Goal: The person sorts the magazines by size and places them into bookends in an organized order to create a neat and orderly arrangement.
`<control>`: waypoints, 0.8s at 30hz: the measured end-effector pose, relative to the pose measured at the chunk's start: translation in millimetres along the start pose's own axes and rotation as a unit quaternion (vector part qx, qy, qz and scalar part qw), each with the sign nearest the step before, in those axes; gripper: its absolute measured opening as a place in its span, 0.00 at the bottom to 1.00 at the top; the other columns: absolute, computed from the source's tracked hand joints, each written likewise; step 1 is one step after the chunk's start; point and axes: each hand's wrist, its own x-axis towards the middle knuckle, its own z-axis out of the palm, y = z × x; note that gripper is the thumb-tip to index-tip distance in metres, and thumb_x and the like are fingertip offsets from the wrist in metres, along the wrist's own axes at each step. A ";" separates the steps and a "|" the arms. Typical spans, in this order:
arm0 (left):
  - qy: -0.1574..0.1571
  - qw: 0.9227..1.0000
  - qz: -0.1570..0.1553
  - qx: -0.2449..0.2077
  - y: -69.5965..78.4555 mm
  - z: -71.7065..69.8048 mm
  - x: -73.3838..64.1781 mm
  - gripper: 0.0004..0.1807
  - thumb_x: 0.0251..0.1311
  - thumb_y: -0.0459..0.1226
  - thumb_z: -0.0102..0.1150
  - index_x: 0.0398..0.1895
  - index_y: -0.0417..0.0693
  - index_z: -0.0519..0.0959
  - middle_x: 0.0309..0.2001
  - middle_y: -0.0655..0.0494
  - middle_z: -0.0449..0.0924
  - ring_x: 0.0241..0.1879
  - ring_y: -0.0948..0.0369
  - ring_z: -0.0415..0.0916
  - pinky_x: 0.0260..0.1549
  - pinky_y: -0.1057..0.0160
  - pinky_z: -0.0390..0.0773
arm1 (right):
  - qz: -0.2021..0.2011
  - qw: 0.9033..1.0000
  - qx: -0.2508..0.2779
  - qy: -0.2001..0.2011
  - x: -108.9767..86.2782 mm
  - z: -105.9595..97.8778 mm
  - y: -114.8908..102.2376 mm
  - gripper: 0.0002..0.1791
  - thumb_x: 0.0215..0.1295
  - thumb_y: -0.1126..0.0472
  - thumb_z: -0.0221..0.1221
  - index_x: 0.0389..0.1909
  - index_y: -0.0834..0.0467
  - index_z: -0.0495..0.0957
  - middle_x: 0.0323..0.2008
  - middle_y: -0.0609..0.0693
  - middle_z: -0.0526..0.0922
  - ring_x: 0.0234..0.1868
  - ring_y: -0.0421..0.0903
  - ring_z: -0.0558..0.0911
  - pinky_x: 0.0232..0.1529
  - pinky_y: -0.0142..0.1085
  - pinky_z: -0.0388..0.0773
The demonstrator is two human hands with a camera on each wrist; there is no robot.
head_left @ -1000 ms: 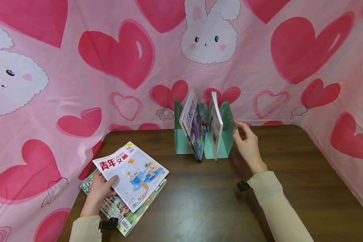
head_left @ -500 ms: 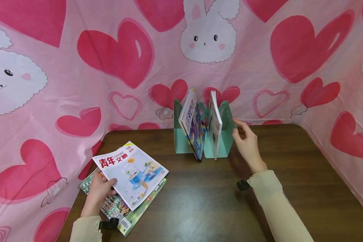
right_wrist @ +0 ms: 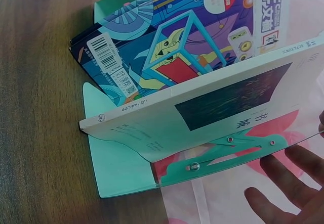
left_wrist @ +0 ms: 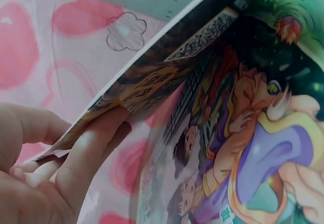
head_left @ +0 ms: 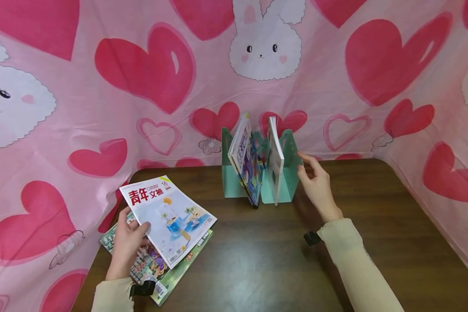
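My left hand (head_left: 126,245) pinches a white magazine (head_left: 187,221) with red title characters along its left edge, thumb on the cover and fingers beneath. The magazine is tilted over a green illustrated magazine (head_left: 173,279) lying on the table. In the left wrist view, the fingers (left_wrist: 96,138) press its underside, above the colourful cover (left_wrist: 283,148). My right hand (head_left: 317,188) rests its fingertips at the right end plate of a mint-green expandable book rack (head_left: 230,182). Its fingers (right_wrist: 283,178) are spread loosely along the plate's edge in the right wrist view.
Inside the rack, several magazines (head_left: 247,167) lean on the left, and a thin white book (right_wrist: 212,97) stands on the right. The brown wooden table (head_left: 257,260) meets a pink heart-patterned cloth (head_left: 206,91) at the back and sides.
My left hand has lifted the white magazine's left and far edges a little off the green one. The right hand stays at the rack. The head view has shifted slightly.
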 end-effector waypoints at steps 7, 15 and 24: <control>0.009 0.999 0.032 -0.002 8.7 7.4 -2.6 0.39 0.70 0.25 0.52 0.80 0.50 0.51 0.61 0.23 0.76 0.31 0.64 0.87 0.21 0.57 0.86 | -0.002 1.000 0.000 -0.001 -0.3 1.1 -0.4 0.22 0.75 0.65 0.56 0.68 0.54 0.79 0.61 0.60 0.83 0.45 0.31 0.81 0.45 0.19 0.77; 0.015 0.997 0.080 0.009 20.8 15.4 -11.3 0.38 0.71 0.26 0.55 0.80 0.50 0.53 0.59 0.26 0.79 0.33 0.70 0.86 0.26 0.62 0.87 | -0.001 1.000 -0.001 0.001 -0.1 0.4 -0.8 0.22 0.75 0.65 0.56 0.68 0.53 0.79 0.61 0.59 0.83 0.44 0.31 0.81 0.45 0.20 0.77; 0.036 0.991 0.119 0.055 32.3 22.5 -22.3 0.39 0.68 0.26 0.58 0.80 0.49 0.56 0.56 0.29 0.82 0.36 0.70 0.85 0.25 0.66 0.85 | 0.009 1.000 -0.001 0.001 -2.0 1.5 0.4 0.22 0.76 0.64 0.56 0.68 0.52 0.79 0.61 0.59 0.83 0.45 0.37 0.82 0.44 0.20 0.76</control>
